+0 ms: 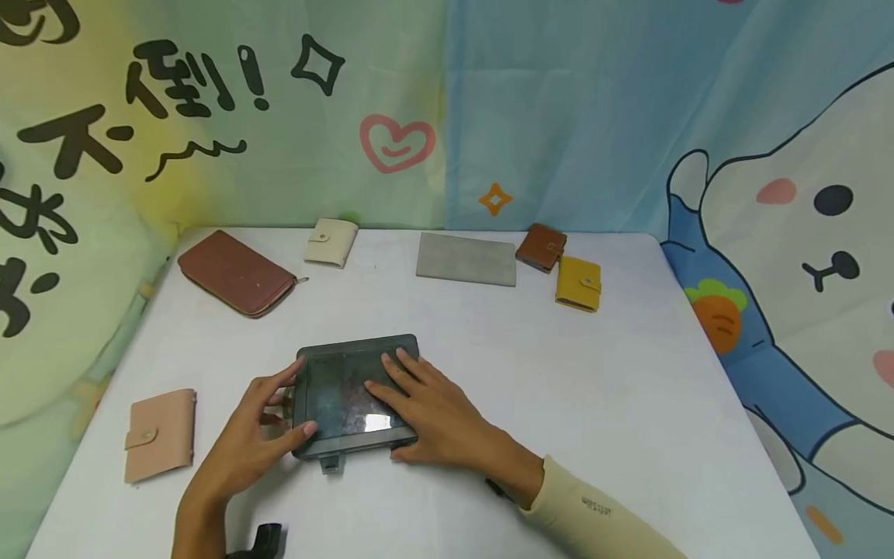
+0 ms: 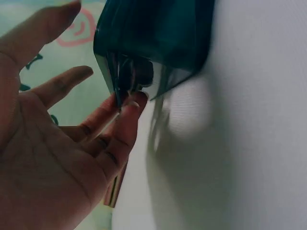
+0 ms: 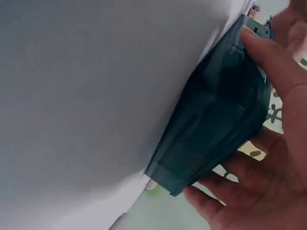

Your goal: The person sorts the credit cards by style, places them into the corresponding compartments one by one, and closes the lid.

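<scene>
A dark translucent plastic case (image 1: pixel 342 388) with a flat lid sits at the middle front of the table, with a latch (image 1: pixel 330 464) hanging from its front side. My left hand (image 1: pixel 251 435) is at the case's left end, thumb at the front corner of the lid. In the left wrist view, curled fingertips (image 2: pixel 136 101) hold the clasp on that end, while the index finger stands away from it. My right hand (image 1: pixel 436 411) rests on the lid's right part, fingers spread and nearly straight, thumb (image 3: pixel 268 55) along the front side. The case's contents are blurred through the lid.
A pink wallet (image 1: pixel 161 435) lies left of the case. Along the back are a brown zip wallet (image 1: pixel 233 272), a cream wallet (image 1: pixel 331 242), a grey flat wallet (image 1: pixel 466 260), a brown wallet (image 1: pixel 541 247) and a yellow wallet (image 1: pixel 578 283). A printed curtain (image 1: pixel 559 116) hangs behind.
</scene>
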`<state>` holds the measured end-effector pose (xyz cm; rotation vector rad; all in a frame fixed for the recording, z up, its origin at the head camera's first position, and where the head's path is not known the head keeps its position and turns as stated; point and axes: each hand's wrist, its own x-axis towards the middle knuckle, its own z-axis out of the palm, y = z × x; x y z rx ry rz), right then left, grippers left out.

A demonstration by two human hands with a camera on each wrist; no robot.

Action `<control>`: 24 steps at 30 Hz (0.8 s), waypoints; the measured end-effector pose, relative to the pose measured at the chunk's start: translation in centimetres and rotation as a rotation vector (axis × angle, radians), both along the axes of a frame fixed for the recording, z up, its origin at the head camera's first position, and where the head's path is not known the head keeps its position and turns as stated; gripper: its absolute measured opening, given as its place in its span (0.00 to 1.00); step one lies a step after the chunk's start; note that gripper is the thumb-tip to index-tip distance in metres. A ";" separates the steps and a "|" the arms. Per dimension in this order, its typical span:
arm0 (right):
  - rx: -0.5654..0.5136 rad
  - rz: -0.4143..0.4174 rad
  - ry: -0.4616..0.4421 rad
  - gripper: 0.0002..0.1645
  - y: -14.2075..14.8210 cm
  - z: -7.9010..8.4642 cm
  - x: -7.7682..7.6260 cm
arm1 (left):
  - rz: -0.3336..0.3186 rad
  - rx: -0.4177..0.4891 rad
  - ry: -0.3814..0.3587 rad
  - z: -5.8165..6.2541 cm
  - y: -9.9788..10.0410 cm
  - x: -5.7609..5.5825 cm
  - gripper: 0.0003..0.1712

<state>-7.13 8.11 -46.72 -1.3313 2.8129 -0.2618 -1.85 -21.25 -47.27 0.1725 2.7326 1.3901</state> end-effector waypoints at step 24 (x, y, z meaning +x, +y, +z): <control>-0.018 -0.159 -0.005 0.61 2.4 0.2 -2.1 | -0.145 -0.670 0.317 -0.1 5.8 -3.7 0.66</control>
